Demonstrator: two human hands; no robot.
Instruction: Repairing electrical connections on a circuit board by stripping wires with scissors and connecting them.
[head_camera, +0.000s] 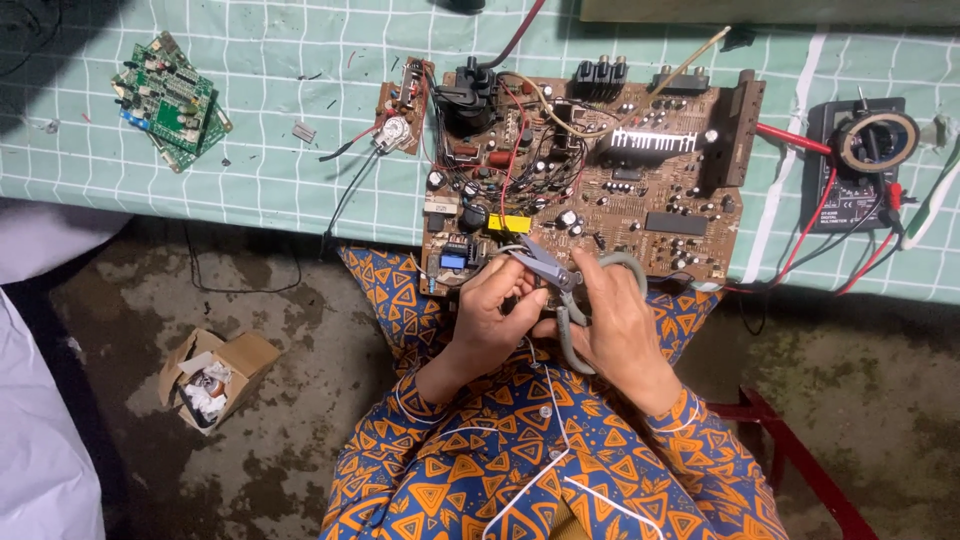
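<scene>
Pliers in right hand at circuit board near edge.

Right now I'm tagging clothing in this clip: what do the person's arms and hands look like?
Both hands, left hand and right hand, are bare: no gloves, and no rings or watch that I can make out. Long sleeves reach the wrists, blue fabric printed with orange triangles and thin white lines.
</scene>
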